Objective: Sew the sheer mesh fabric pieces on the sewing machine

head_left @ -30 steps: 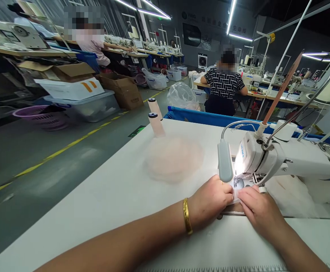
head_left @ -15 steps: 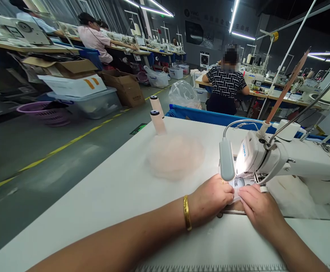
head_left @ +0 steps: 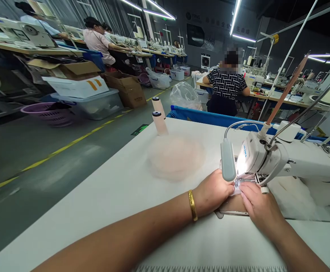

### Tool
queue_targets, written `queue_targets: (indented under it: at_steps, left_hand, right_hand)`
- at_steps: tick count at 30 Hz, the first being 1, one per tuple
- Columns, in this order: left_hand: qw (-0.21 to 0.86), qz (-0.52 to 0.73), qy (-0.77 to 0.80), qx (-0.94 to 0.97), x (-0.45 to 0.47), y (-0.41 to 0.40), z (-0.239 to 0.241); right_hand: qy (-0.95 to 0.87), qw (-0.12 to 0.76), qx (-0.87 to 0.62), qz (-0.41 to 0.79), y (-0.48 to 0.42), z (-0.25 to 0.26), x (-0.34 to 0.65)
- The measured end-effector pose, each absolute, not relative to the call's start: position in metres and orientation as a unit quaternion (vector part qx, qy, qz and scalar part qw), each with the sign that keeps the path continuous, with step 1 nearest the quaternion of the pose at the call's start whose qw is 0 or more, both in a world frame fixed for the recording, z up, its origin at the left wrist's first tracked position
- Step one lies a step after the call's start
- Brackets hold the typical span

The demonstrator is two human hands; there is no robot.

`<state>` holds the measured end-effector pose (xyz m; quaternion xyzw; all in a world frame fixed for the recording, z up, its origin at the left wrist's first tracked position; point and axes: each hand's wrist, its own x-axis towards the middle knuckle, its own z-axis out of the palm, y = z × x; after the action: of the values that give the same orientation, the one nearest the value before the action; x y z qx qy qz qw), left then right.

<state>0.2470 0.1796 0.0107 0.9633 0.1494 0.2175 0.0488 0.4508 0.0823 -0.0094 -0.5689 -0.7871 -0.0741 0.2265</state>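
My left hand [head_left: 214,190], with a gold bangle at the wrist, is closed on the edge of a small piece of sheer white fabric [head_left: 235,192]. Beside it my right hand [head_left: 262,206] presses the same fabric, fingers together and thumb tucked low. Both sets of fingertips are just in front of the needle area of a white sewing machine [head_left: 251,153]. A grey lamp [head_left: 228,160] on a bent metal neck hangs over the left fingers and hides part of them. How much fabric lies under the presser foot is hidden.
A pale pink, blurred heap of sheer fabric [head_left: 176,156] lies on the white table [head_left: 110,211]. Two thread cones [head_left: 160,124] stand at its far edge. More sheer fabric [head_left: 295,196] is under the machine arm. A ruler [head_left: 210,268] runs along the front. Co-workers sit at other machines.
My left hand has moved slightly forward, away from me, with the fabric closer in at the needle. The right hand has barely shifted. More of the brown plate shows below the fingers.
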Motion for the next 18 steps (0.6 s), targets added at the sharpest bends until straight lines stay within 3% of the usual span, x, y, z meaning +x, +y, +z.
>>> queue_targets:
  at_steps: [13, 18]
  left_hand:
    - [0.085, 0.214, 0.188, 0.955, 0.242, 0.183, 0.024]
    - [0.030, 0.175, 0.228, 0.957, 0.241, 0.181, 0.037]
  right_hand:
    - [-0.785, 0.224, -0.568, -0.107, 0.087, -0.012, 0.458]
    - [-0.763, 0.281, -0.561, -0.158, 0.085, 0.000, 0.461]
